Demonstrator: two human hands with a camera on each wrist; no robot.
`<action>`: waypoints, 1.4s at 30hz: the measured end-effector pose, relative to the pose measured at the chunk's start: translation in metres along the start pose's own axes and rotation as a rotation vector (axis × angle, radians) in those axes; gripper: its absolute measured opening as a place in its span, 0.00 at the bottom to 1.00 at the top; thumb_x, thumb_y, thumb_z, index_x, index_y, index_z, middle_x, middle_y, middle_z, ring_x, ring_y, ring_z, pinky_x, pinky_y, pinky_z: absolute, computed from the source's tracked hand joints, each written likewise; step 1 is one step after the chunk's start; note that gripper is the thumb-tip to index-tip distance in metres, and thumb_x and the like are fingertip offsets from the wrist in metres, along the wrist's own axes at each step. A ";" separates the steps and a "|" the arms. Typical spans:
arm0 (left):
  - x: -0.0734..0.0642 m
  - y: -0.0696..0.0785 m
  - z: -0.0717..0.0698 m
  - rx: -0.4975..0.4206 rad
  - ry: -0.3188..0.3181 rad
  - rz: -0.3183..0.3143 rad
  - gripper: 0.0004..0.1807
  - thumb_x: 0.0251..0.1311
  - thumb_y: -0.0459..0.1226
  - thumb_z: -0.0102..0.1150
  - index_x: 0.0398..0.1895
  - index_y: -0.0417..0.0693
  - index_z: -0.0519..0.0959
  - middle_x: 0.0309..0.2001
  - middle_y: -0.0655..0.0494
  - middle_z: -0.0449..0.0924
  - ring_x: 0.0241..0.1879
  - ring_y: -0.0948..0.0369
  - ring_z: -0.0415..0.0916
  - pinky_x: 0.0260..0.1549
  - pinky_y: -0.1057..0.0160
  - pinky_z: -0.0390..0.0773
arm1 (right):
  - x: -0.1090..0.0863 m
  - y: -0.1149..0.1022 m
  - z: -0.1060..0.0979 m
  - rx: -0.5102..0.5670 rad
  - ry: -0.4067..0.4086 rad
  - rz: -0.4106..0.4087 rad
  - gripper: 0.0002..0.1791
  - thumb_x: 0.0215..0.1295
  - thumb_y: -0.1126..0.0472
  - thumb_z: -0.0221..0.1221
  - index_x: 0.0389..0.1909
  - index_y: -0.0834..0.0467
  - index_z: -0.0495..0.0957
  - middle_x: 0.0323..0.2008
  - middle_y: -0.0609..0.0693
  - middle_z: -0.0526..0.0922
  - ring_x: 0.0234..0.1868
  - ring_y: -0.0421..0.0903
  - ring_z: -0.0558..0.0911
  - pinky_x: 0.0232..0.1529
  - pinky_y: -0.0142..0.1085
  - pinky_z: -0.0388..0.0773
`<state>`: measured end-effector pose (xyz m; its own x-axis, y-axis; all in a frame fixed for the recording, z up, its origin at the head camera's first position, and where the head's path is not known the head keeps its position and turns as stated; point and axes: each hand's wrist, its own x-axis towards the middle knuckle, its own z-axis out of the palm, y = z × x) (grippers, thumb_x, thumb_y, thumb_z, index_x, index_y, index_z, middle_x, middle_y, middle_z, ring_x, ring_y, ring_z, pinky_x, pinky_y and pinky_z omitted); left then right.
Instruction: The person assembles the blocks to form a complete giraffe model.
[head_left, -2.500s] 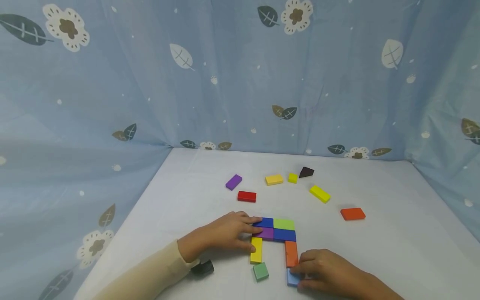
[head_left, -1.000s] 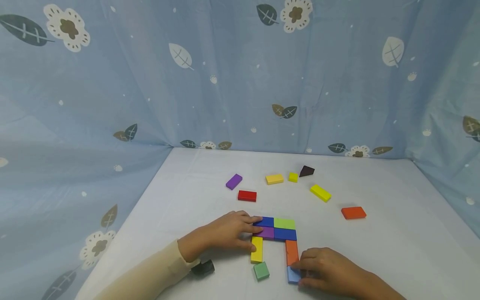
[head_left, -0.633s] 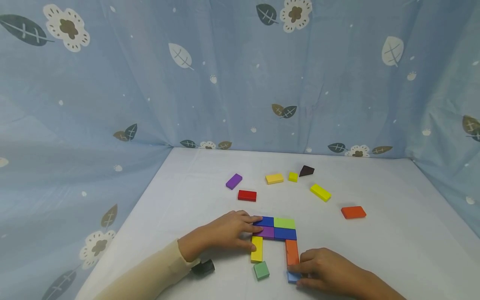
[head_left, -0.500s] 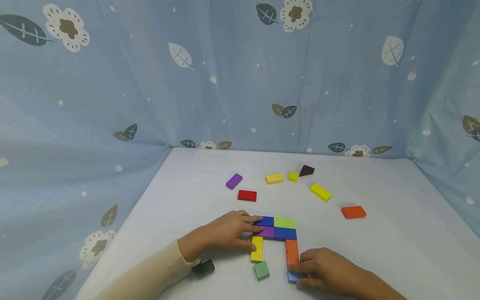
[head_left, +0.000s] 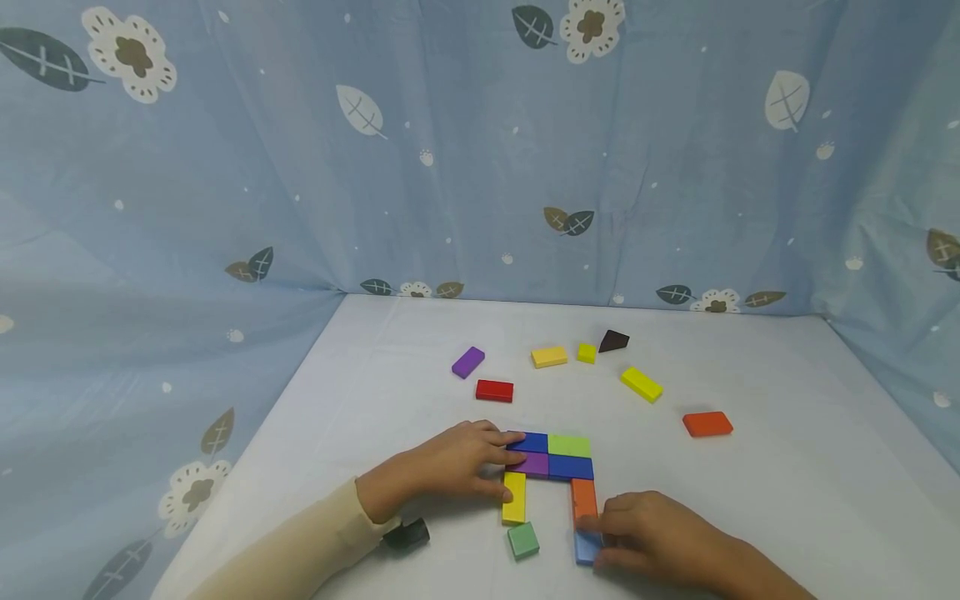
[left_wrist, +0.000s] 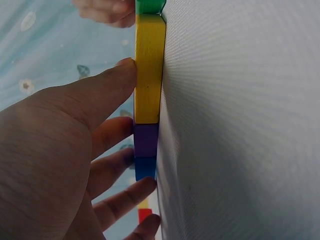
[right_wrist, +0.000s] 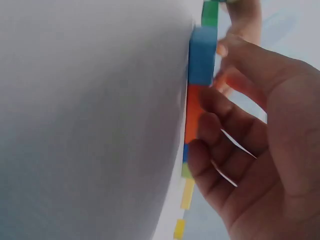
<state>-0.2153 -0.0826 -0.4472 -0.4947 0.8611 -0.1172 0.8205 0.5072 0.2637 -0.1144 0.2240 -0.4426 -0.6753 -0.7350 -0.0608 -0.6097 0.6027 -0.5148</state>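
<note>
My left hand lies with fingers spread on the left edge of a flat block arrangement. Its fingertips touch a dark blue block and a purple block; the thumb rests on a yellow block. On the other side, my right hand has its index fingertip where an orange block meets a light blue block. The right thumb is beside the light blue block, and the loosely bent fingers run along the orange one in the right wrist view. A green block sits apart, below the yellow one.
A lime block and another dark blue block complete the upper rows. Farther back lie purple, red, yellow, orange-red and black blocks, among others. A patterned cloth hangs behind the white table.
My right index finger has shifted slightly away from me, up to the orange block's near end, uncovering more of the light blue block. That block sits slightly closer against the orange one; the left hand stays put.
</note>
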 end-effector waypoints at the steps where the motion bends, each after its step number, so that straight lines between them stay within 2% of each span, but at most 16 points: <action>1: 0.000 0.000 0.000 0.000 0.001 0.001 0.36 0.59 0.67 0.50 0.70 0.70 0.66 0.72 0.69 0.58 0.66 0.61 0.61 0.61 0.55 0.67 | -0.001 0.000 -0.001 0.001 0.016 0.033 0.24 0.65 0.38 0.57 0.56 0.44 0.81 0.35 0.26 0.77 0.33 0.27 0.75 0.37 0.27 0.77; 4: 0.000 0.001 -0.001 -0.005 0.005 0.005 0.36 0.59 0.67 0.50 0.70 0.70 0.66 0.72 0.69 0.58 0.66 0.61 0.61 0.61 0.54 0.67 | -0.002 0.002 -0.004 -0.026 0.079 0.143 0.26 0.61 0.35 0.59 0.56 0.41 0.81 0.40 0.29 0.74 0.37 0.31 0.74 0.38 0.28 0.78; 6: 0.000 0.001 -0.001 -0.009 0.007 0.006 0.36 0.59 0.67 0.50 0.70 0.70 0.66 0.72 0.69 0.58 0.66 0.60 0.61 0.61 0.54 0.67 | -0.002 0.004 -0.005 -0.037 0.106 0.211 0.28 0.58 0.32 0.60 0.58 0.37 0.79 0.50 0.34 0.73 0.42 0.35 0.75 0.41 0.29 0.78; 9: 0.000 0.000 0.000 -0.014 0.006 0.005 0.36 0.58 0.68 0.50 0.70 0.70 0.66 0.72 0.69 0.58 0.66 0.60 0.61 0.60 0.53 0.67 | 0.000 0.007 -0.003 0.001 0.117 0.276 0.33 0.54 0.30 0.61 0.62 0.33 0.74 0.65 0.41 0.65 0.45 0.38 0.75 0.40 0.28 0.78; 12: 0.000 -0.001 0.001 -0.012 0.004 0.002 0.37 0.58 0.68 0.49 0.70 0.70 0.66 0.72 0.70 0.57 0.66 0.61 0.61 0.61 0.53 0.67 | 0.004 0.010 -0.001 0.065 0.110 0.307 0.38 0.53 0.30 0.62 0.67 0.32 0.69 0.72 0.45 0.56 0.43 0.37 0.75 0.37 0.27 0.78; 16: 0.000 -0.002 0.002 -0.010 0.005 0.007 0.37 0.59 0.68 0.49 0.70 0.70 0.66 0.72 0.70 0.57 0.66 0.61 0.61 0.60 0.54 0.67 | 0.009 0.013 0.003 0.099 0.115 0.348 0.41 0.51 0.30 0.63 0.69 0.31 0.65 0.72 0.43 0.56 0.39 0.35 0.73 0.34 0.27 0.77; 20: 0.000 -0.002 0.001 -0.008 0.006 0.012 0.36 0.59 0.68 0.49 0.70 0.70 0.66 0.72 0.70 0.58 0.65 0.62 0.62 0.60 0.55 0.68 | 0.012 0.014 0.004 0.116 0.114 0.390 0.41 0.50 0.29 0.63 0.67 0.31 0.67 0.71 0.43 0.58 0.38 0.36 0.72 0.35 0.28 0.77; 27: 0.000 -0.001 0.000 -0.010 0.008 0.011 0.37 0.59 0.68 0.50 0.70 0.70 0.66 0.72 0.69 0.58 0.65 0.62 0.62 0.60 0.56 0.68 | 0.014 0.016 0.003 0.088 0.079 0.384 0.38 0.52 0.29 0.62 0.64 0.40 0.74 0.70 0.46 0.59 0.42 0.38 0.73 0.37 0.30 0.78; 34: 0.000 -0.001 0.000 -0.014 0.008 0.008 0.37 0.58 0.68 0.49 0.70 0.70 0.66 0.72 0.70 0.58 0.65 0.62 0.62 0.60 0.55 0.68 | 0.021 0.016 0.000 0.060 0.135 0.420 0.33 0.56 0.36 0.65 0.64 0.39 0.73 0.71 0.43 0.59 0.36 0.36 0.72 0.34 0.27 0.76; 42: 0.000 -0.001 -0.001 -0.018 0.007 0.008 0.36 0.59 0.68 0.50 0.70 0.70 0.66 0.72 0.70 0.58 0.65 0.62 0.62 0.60 0.57 0.68 | 0.026 0.019 0.000 0.032 0.116 0.418 0.35 0.57 0.36 0.64 0.64 0.46 0.75 0.70 0.44 0.62 0.35 0.35 0.71 0.33 0.28 0.75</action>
<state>-0.2163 -0.0831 -0.4466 -0.4900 0.8649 -0.1085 0.8191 0.4995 0.2820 -0.1435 0.2161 -0.4540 -0.9046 -0.3892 -0.1738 -0.2622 0.8296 -0.4930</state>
